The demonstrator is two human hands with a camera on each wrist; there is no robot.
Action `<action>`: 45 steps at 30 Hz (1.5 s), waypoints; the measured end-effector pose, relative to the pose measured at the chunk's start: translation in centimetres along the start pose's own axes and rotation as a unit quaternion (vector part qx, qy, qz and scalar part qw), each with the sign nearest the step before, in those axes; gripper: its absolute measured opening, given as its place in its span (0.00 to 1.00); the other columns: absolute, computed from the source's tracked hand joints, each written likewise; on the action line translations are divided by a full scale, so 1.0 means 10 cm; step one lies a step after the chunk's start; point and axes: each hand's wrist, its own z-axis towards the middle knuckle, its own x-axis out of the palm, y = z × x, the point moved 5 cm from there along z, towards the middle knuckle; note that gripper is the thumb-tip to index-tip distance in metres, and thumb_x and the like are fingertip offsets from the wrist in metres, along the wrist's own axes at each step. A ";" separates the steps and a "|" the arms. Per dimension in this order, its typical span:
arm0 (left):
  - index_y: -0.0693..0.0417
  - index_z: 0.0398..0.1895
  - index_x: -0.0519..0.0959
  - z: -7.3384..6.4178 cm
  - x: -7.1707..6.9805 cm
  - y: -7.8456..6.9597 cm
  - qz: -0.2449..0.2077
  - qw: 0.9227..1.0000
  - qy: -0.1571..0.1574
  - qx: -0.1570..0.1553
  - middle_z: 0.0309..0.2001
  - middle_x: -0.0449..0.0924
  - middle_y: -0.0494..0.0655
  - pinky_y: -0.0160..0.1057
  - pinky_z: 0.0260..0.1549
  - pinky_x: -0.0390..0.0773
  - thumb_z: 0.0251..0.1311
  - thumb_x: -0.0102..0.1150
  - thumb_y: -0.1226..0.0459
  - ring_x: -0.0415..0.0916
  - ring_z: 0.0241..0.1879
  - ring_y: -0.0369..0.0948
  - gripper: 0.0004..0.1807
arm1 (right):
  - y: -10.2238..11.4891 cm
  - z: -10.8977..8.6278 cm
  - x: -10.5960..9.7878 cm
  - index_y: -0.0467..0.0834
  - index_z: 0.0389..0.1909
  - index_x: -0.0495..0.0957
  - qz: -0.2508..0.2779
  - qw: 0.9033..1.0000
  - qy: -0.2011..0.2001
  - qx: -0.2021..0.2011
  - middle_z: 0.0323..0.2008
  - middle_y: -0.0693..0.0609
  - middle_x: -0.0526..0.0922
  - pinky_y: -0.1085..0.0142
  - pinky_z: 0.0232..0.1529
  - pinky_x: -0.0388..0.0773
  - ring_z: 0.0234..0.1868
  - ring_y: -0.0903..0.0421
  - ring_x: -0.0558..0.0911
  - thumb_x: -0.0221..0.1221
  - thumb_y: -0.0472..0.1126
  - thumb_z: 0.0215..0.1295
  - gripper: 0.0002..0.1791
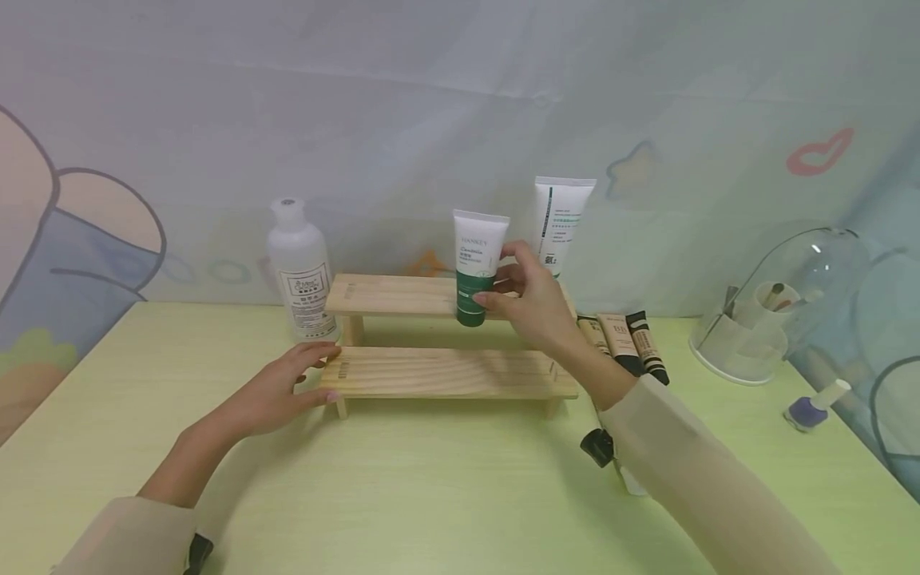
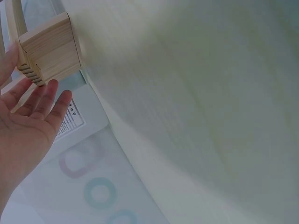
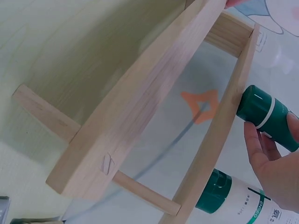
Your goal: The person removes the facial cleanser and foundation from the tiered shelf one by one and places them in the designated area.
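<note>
A two-tier wooden display rack [image 1: 431,371] stands on the table. My left hand [image 1: 280,387] holds the left end of its lower board, thumb at the front edge and a finger at the back; in the left wrist view, the other fingers [image 2: 58,109] extend past the board's end. My right hand [image 1: 535,299] grips a small white-and-green HANKEY squeeze tube [image 1: 477,255], cap down, at the upper board [image 1: 391,295]. Whether the green cap [image 3: 254,100] touches the board, I cannot tell. A larger white tube [image 1: 564,212] stands cap down behind my right hand, at the upper board's right end.
A white bottle [image 1: 298,271] stands behind the rack's left end. Several small tubes [image 1: 618,339] lie to its right, and a black-capped item [image 1: 598,447] is partly under the right sleeve. Farther right are a clear domed holder [image 1: 740,343] and a purple nail polish bottle [image 1: 808,411].
</note>
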 end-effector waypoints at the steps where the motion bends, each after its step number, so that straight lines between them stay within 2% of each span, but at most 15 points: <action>1: 0.69 0.63 0.59 0.00 0.00 0.00 0.000 1.000 -0.001 0.000 0.62 0.58 0.64 0.57 0.51 0.66 0.60 0.58 0.61 0.62 0.57 0.59 0.33 | 0.00 -0.01 -0.01 0.44 0.53 0.64 -0.004 1.000 0.003 0.000 0.42 0.43 0.79 0.56 0.44 0.73 0.42 0.49 0.78 0.62 0.33 0.56 0.25; 9: 0.69 0.63 0.60 0.00 0.00 0.01 0.007 1.000 -0.004 -0.001 0.61 0.58 0.64 0.58 0.52 0.65 0.59 0.58 0.61 0.62 0.57 0.58 0.33 | 0.05 -0.10 -0.08 0.41 0.54 0.62 -0.007 0.999 0.031 -0.013 0.42 0.41 0.79 0.57 0.42 0.76 0.42 0.48 0.79 0.62 0.29 0.55 0.27; 16: 0.68 0.63 0.60 0.00 0.00 0.01 0.009 1.000 -0.005 -0.001 0.61 0.59 0.63 0.59 0.52 0.64 0.59 0.58 0.60 0.62 0.57 0.58 0.33 | 0.03 -0.17 -0.13 0.40 0.54 0.61 -0.022 0.999 0.049 -0.006 0.43 0.40 0.78 0.58 0.40 0.77 0.43 0.48 0.78 0.62 0.27 0.54 0.28; 24: 0.68 0.62 0.61 0.00 0.00 0.00 0.011 1.000 -0.007 0.005 0.61 0.60 0.64 0.61 0.52 0.63 0.59 0.58 0.61 0.62 0.56 0.58 0.32 | -0.06 -0.25 -0.18 0.39 0.52 0.61 -0.029 0.997 0.075 0.007 0.44 0.39 0.78 0.55 0.43 0.75 0.44 0.47 0.78 0.61 0.26 0.54 0.27; 31: 0.68 0.62 0.61 0.00 0.00 0.00 0.020 1.000 -0.008 0.008 0.61 0.60 0.64 0.61 0.52 0.61 0.59 0.59 0.60 0.63 0.56 0.58 0.32 | -0.20 -0.34 -0.24 0.39 0.56 0.60 -0.035 0.994 0.100 0.009 0.44 0.39 0.78 0.56 0.43 0.76 0.44 0.47 0.78 0.60 0.26 0.54 0.29; 38: 0.69 0.61 0.61 0.00 0.00 0.01 0.021 1.000 -0.008 0.008 0.60 0.60 0.65 0.61 0.53 0.61 0.59 0.58 0.60 0.62 0.56 0.59 0.32 | -0.28 -0.48 -0.37 0.41 0.55 0.60 -0.065 0.990 0.125 0.004 0.43 0.42 0.79 0.52 0.46 0.73 0.43 0.49 0.78 0.62 0.28 0.54 0.29; 45: 0.69 0.61 0.61 0.00 0.00 0.01 0.022 1.000 -0.008 0.008 0.60 0.60 0.64 0.61 0.53 0.61 0.59 0.58 0.60 0.61 0.57 0.59 0.32 | -0.40 -0.62 -0.54 0.41 0.54 0.61 -0.087 0.986 0.139 0.017 0.41 0.41 0.79 0.55 0.42 0.76 0.40 0.49 0.79 0.63 0.28 0.53 0.29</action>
